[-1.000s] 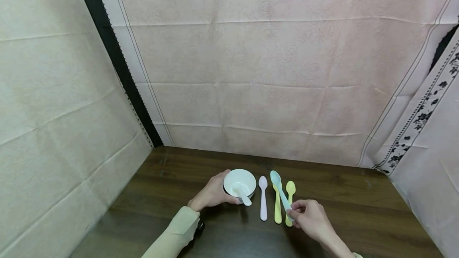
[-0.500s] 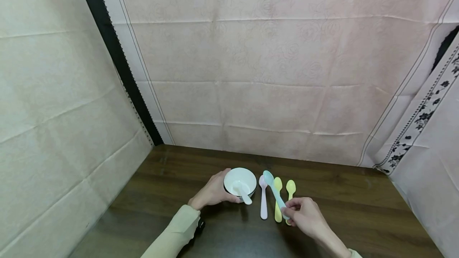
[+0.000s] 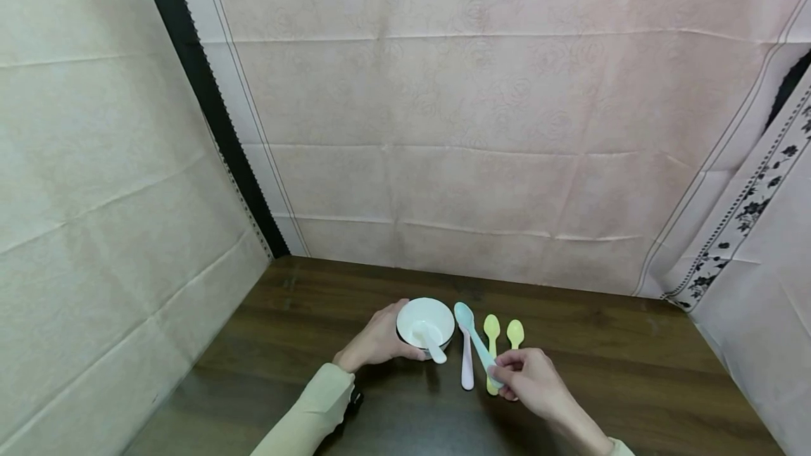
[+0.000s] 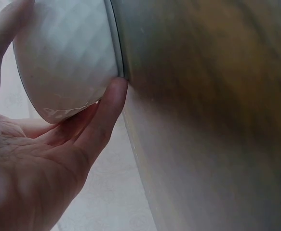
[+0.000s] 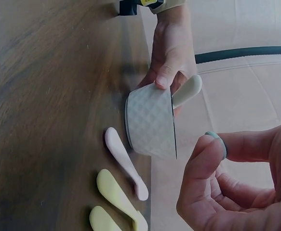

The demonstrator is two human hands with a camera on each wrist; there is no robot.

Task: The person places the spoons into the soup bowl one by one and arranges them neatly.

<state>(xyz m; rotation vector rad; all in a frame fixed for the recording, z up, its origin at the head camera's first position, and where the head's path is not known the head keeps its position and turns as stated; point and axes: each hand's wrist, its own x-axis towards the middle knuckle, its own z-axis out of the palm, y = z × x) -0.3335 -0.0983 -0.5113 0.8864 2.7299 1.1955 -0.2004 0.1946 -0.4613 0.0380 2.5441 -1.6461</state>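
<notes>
A small white bowl (image 3: 425, 320) stands on the dark wooden table (image 3: 304, 343), with a white spoon (image 3: 430, 345) lying in it. My left hand (image 3: 377, 340) holds the bowl's near-left side; its fingers (image 4: 99, 115) curl round the quilted wall of the bowl (image 4: 63, 57). My right hand (image 3: 527, 380) pinches the handle of a light blue spoon (image 3: 474, 339), lifted with its head pointing toward the bowl. On the table lie a pink spoon (image 3: 467, 364), a yellow spoon (image 3: 491, 343) and a second yellow spoon (image 3: 515, 333). The right wrist view shows the bowl (image 5: 150, 122) and the pink spoon (image 5: 126, 163).
Pale pink cloth (image 3: 443, 125) hangs as walls behind and at both sides of the table. A dark post (image 3: 209, 111) runs down the left corner. Bare table surface lies to the left and right of the spoons.
My right hand has carried the light blue spoon leftward, from above the yellow spoons to beside the bowl's rim. The left hand and the bowl have stayed put.
</notes>
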